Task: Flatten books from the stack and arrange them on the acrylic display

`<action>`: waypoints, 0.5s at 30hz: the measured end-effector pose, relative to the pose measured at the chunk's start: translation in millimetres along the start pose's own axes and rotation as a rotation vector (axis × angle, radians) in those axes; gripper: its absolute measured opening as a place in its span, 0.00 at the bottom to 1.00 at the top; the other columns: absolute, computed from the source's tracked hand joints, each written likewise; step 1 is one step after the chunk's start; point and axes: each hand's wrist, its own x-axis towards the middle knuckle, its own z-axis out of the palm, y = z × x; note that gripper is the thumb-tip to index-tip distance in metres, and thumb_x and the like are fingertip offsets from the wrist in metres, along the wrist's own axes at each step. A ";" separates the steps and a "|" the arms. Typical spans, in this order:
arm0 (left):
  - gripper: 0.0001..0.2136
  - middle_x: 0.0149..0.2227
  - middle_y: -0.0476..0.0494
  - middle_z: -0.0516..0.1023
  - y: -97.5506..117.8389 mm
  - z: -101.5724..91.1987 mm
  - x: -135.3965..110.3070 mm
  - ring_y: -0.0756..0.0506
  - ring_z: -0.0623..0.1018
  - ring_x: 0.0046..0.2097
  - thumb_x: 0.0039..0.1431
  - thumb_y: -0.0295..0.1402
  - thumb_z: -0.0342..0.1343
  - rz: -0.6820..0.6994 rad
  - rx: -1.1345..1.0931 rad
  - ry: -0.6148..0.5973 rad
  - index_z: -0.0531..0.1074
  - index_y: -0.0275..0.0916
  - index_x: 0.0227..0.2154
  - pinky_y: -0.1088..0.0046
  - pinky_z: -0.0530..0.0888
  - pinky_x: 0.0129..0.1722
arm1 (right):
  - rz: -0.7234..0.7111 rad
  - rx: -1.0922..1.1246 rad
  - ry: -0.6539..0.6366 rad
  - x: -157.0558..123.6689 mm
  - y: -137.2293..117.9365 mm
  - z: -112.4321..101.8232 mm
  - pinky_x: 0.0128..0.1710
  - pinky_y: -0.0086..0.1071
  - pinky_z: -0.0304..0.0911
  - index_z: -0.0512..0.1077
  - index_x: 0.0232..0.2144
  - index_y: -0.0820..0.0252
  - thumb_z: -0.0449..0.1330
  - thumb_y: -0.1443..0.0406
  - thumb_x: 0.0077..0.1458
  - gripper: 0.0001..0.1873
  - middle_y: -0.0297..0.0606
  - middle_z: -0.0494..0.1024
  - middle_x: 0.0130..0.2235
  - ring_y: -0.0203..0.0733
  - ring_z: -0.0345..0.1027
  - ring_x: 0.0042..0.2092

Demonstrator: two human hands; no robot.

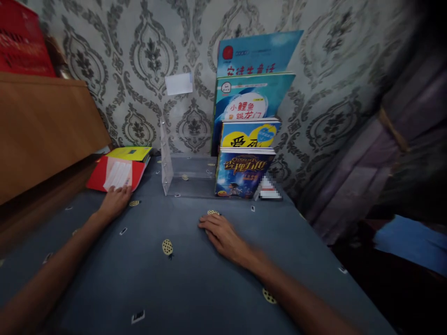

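My left hand (115,201) reaches to the left rear of the table, its fingertips on the near edge of a red folder (117,173) with a white sheet on its cover. A yellow book (131,153) lies just behind that folder. My right hand (221,235) rests palm down with fingers stretched flat on the blue-grey tablecloth (167,274), holding nothing. In front of it stands a clear acrylic book stand (181,170) holding several upright books, the nearest a dark blue fantasy cover (240,172), with taller blue books (249,100) behind.
A wooden cabinet (45,125) rises at the left with a red box (21,39) on top. Patterned wallpaper with a white card (179,83) backs the table. Purple-grey curtains (387,153) hang at the right, past the table's right edge.
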 end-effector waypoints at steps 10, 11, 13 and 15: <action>0.22 0.40 0.31 0.82 21.8 -42.2 -19.3 0.33 0.81 0.43 0.69 0.43 0.40 0.064 -0.112 -0.089 0.76 0.34 0.42 0.58 0.72 0.43 | 0.007 -0.019 -0.005 1.4 -1.8 -1.7 0.56 0.47 0.67 0.75 0.47 0.57 0.51 0.70 0.64 0.15 0.44 0.80 0.49 0.48 0.72 0.53; 0.24 0.41 0.34 0.82 18.4 -42.7 -17.8 0.34 0.81 0.44 0.69 0.46 0.39 0.034 -0.171 -0.094 0.77 0.37 0.42 0.60 0.72 0.42 | 0.009 -0.021 -0.007 1.7 -2.6 -2.5 0.56 0.47 0.67 0.75 0.47 0.58 0.51 0.70 0.64 0.14 0.45 0.79 0.50 0.48 0.72 0.53; 0.26 0.44 0.37 0.82 7.4 -38.5 -11.3 0.35 0.80 0.46 0.69 0.48 0.36 -0.063 -0.285 -0.110 0.77 0.41 0.44 0.63 0.73 0.39 | 0.011 -0.026 -0.014 2.0 -3.7 -3.6 0.56 0.47 0.67 0.75 0.46 0.59 0.52 0.71 0.64 0.14 0.46 0.79 0.50 0.48 0.72 0.53; 0.26 0.50 0.36 0.79 -6.2 -26.6 -1.4 0.35 0.78 0.52 0.69 0.47 0.34 -0.167 -0.331 -0.074 0.75 0.40 0.49 0.62 0.73 0.43 | 0.019 -0.026 -0.021 1.9 -4.2 -4.0 0.55 0.46 0.67 0.75 0.46 0.59 0.52 0.71 0.63 0.14 0.46 0.79 0.50 0.48 0.72 0.53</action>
